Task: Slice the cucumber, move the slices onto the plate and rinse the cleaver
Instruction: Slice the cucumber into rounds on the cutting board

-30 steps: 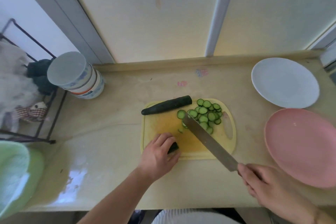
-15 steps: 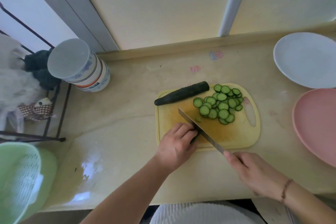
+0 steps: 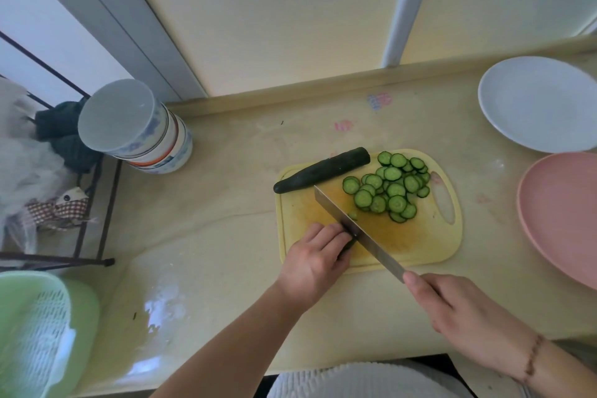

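Cream-coloured stone worktop (image 3: 226,236) fills the view, seen from above, with a pale wall and window frame behind it. At the far left stands a dark wire rack (image 3: 97,210) holding cloths, with a stack of bowls (image 3: 142,132) turned upside down beside it and a green basket (image 3: 38,333) at the near left corner. On the right lie a white plate (image 3: 536,103) and, nearer, a pink plate (image 3: 562,216), both bare.

Between them sits a yellow cutting board (image 3: 420,245). A whole dark cucumber (image 3: 323,170) lies along its far edge, and a pile of cucumber slices (image 3: 389,189) is heaped toward its right end.

At the board's near left, the left hand (image 3: 315,260) presses down with curled fingers grasping a short cucumber stub (image 3: 350,243), mostly hidden under the knuckles. The right hand (image 3: 465,313), a bracelet at its wrist, has its fingers clenched round the handle of the cleaver (image 3: 355,229). The blade runs diagonally across the board, its flat close against the left knuckles, the tip near the whole cucumber.
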A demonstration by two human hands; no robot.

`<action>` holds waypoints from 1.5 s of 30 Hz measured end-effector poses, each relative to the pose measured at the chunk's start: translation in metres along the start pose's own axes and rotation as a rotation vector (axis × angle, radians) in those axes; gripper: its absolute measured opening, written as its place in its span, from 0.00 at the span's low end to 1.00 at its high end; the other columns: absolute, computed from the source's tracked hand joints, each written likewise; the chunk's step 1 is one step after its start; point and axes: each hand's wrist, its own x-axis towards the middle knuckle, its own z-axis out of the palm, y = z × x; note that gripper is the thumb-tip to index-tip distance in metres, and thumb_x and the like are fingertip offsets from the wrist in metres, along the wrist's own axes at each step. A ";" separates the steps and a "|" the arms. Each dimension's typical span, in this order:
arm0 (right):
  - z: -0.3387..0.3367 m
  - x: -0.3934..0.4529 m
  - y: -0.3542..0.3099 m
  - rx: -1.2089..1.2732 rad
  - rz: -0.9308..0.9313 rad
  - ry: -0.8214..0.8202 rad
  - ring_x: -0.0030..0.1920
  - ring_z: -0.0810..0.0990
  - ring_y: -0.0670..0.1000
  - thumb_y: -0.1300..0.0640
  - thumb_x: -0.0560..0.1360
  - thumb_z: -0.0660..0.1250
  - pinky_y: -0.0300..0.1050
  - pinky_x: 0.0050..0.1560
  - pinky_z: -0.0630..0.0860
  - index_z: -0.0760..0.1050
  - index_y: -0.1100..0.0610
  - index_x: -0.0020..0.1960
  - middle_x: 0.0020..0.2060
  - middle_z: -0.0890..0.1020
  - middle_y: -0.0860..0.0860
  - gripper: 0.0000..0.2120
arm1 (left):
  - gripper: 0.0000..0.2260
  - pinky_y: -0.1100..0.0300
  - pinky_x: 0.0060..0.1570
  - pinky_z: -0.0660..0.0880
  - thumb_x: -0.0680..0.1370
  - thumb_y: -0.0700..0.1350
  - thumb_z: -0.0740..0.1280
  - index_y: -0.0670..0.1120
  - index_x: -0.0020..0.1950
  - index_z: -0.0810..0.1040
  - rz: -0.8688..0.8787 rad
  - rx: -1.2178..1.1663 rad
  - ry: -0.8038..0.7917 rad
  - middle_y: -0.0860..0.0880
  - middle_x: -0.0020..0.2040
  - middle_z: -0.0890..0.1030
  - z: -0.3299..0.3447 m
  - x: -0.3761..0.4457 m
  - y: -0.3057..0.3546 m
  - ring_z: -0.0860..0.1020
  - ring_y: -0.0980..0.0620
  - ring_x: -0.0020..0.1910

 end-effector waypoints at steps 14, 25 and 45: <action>0.010 0.030 -0.001 -0.094 -0.012 -0.073 0.25 0.64 0.44 0.33 0.74 0.45 0.38 0.30 0.65 0.63 0.54 0.32 0.25 0.66 0.47 0.27 | 0.08 0.58 0.48 0.78 0.77 0.41 0.72 0.40 0.55 0.83 -0.028 -0.013 0.008 0.46 0.53 0.82 0.001 -0.001 0.001 0.77 0.47 0.46; -0.002 0.017 -0.002 0.056 -0.004 -0.070 0.25 0.63 0.46 0.29 0.71 0.46 0.43 0.30 0.65 0.62 0.55 0.33 0.25 0.65 0.49 0.30 | 0.08 0.57 0.49 0.78 0.77 0.40 0.70 0.39 0.55 0.83 -0.055 -0.007 -0.005 0.46 0.53 0.81 -0.002 0.000 0.005 0.78 0.47 0.47; 0.013 0.040 -0.007 -0.070 -0.026 -0.079 0.25 0.63 0.45 0.32 0.73 0.45 0.38 0.29 0.64 0.61 0.54 0.32 0.24 0.65 0.47 0.27 | 0.08 0.57 0.42 0.79 0.76 0.41 0.70 0.40 0.54 0.83 -0.072 -0.003 -0.016 0.46 0.52 0.80 -0.007 0.002 0.009 0.77 0.47 0.45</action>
